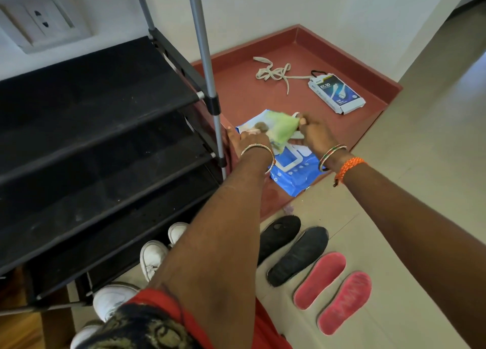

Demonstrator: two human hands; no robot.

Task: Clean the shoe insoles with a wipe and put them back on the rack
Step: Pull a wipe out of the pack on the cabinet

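A blue and white wipes packet (294,169) lies on the red raised ledge (328,59) beside the rack. My left hand (251,140) presses down on the packet's left end. My right hand (315,131) pinches a pale green sheet (282,127) at the packet's top. On the tiled floor below lie two black insoles (298,256) and two pink insoles (332,289), side by side. The black shoe rack (86,127) with metal poles stands at the left, its shelves bare.
White shoes (153,258) sit on the floor under the rack's lowest shelf. A white shoelace (274,72) and a small blue and white box (336,93) lie further back on the ledge. A wall socket (42,19) is at the upper left.
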